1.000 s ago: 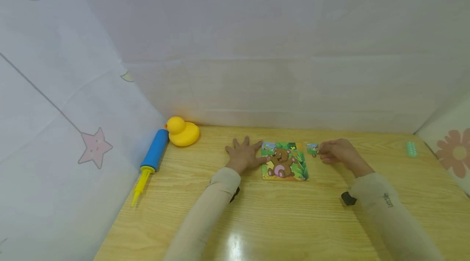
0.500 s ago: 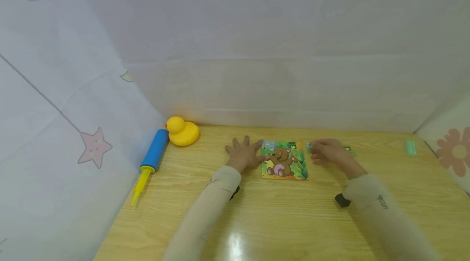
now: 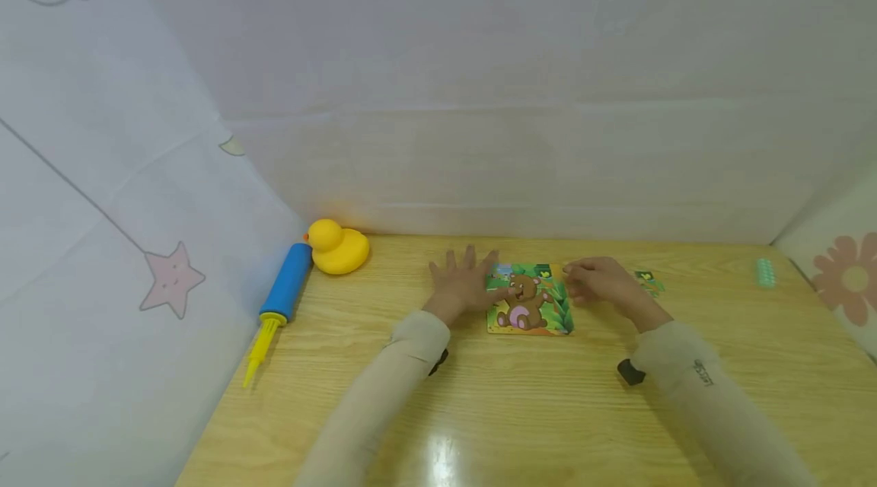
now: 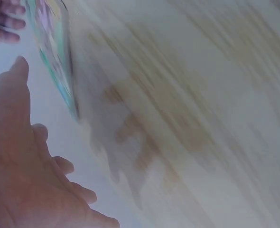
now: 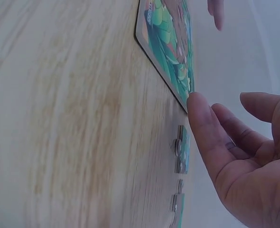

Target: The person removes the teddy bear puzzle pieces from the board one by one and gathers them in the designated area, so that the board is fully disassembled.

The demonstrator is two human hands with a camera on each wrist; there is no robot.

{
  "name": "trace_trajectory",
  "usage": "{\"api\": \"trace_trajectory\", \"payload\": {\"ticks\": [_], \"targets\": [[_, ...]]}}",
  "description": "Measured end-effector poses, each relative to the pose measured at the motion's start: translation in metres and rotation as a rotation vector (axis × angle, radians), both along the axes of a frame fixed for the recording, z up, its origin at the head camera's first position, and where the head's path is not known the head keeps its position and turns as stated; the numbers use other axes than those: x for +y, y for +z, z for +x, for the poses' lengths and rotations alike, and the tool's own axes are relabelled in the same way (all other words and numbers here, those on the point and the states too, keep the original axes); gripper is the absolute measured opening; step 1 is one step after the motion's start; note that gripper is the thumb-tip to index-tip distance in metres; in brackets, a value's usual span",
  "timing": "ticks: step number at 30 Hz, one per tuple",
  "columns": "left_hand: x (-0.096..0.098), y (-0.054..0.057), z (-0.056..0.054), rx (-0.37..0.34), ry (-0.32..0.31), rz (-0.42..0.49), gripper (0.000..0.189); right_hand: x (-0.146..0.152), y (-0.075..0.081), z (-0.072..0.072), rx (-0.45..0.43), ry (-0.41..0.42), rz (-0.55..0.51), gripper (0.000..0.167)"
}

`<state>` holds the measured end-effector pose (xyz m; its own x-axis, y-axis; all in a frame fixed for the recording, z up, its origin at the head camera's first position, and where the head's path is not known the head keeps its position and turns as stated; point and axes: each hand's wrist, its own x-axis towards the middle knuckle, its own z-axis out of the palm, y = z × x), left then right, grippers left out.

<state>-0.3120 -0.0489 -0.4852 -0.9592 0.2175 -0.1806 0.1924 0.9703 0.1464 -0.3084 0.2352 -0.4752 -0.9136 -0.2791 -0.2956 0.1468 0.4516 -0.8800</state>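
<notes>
A square jigsaw puzzle with a brown bear (image 3: 526, 312) lies flat on the table, seen edge-on in the right wrist view. At its left edge my left hand (image 3: 457, 288) spreads its fingers; in the left wrist view the left hand (image 4: 31, 175) is raised off the tabletop. My right hand (image 3: 606, 285) is at the puzzle's upper right corner. In the right wrist view one fingertip (image 5: 197, 100) meets or nearly meets that corner, with nothing held. Beside it lies a loose puzzle piece (image 5: 183, 149); the head view hides it behind the hand. Another puzzle piece (image 3: 647, 281) lies farther right.
A yellow toy duck (image 3: 339, 247) and a blue and yellow hand pump (image 3: 286, 285) lie at the table's left edge. A small pale green bumpy object (image 3: 766, 272) is at the far right. Printed cloth walls (image 3: 438, 167) rise behind and on both sides of the wooden table (image 3: 534, 411).
My right hand has moved left from the loose pieces to the puzzle's edge, uncovering the farther piece. My left hand has shifted slightly right over the puzzle's left edge.
</notes>
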Motion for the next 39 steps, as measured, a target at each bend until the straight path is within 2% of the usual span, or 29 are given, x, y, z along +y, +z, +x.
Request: {"api": "trace_trajectory", "payload": {"ticks": [3, 6, 8, 11, 17, 21, 28, 39], "targets": [[0.013, 0.000, 0.004, 0.016, -0.060, -0.015, 0.087, -0.003, -0.001, -0.002, -0.003, -0.008, 0.006, 0.053], [0.024, 0.007, 0.015, 0.002, -0.112, -0.028, 0.087, -0.006, -0.003, -0.003, 0.002, 0.006, 0.006, 0.054], [0.029, 0.010, 0.021, -0.013, -0.137, -0.028, 0.085, -0.008, -0.004, -0.003, 0.004, 0.003, 0.007, 0.053], [0.033, 0.008, 0.026, -0.034, -0.157, -0.026, 0.078, -0.011, -0.006, -0.004, 0.015, 0.013, 0.019, 0.053], [0.036, 0.001, 0.027, -0.077, -0.164, -0.046, 0.074, -0.015, -0.009, -0.006, 0.036, 0.024, 0.050, 0.052], [0.036, 0.002, 0.028, -0.095, -0.160, -0.055, 0.074, -0.018, -0.007, -0.005, 0.028, 0.024, 0.064, 0.052], [0.037, 0.003, 0.029, -0.085, -0.177, -0.083, 0.076, -0.021, -0.004, -0.003, 0.016, 0.038, 0.094, 0.050], [0.037, 0.000, 0.029, -0.081, -0.164, -0.086, 0.074, -0.021, -0.014, -0.003, 0.057, 0.027, 0.189, 0.041]]}}
